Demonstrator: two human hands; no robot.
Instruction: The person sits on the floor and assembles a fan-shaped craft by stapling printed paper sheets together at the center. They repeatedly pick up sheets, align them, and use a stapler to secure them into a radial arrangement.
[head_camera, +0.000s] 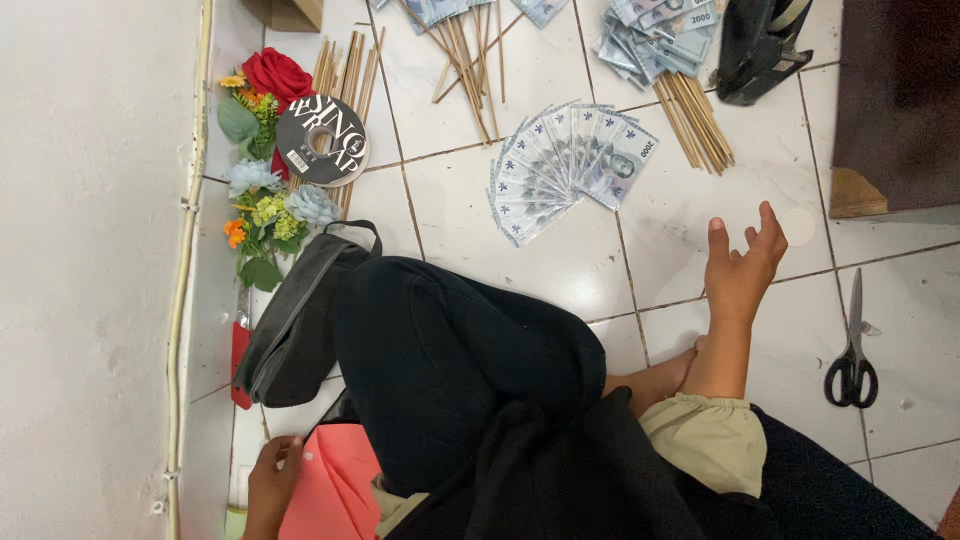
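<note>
Near left: your left hand (272, 485) pinches pink paper sheet (335, 490) at edge; thin, floppy, creases easily, so hold edge lightly. Right hand (742, 268) released, empty, above floor tiles (700, 190) near fanned banknotes (565, 165).

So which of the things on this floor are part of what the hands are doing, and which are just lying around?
In hand or nearest:
- left hand on pink paper
- right hand, empty, nearest the fan of banknotes

Lying about:
- scissors
- wooden sticks
- artificial flowers
- ribbon reel
- grey bag
- black stapler
</note>
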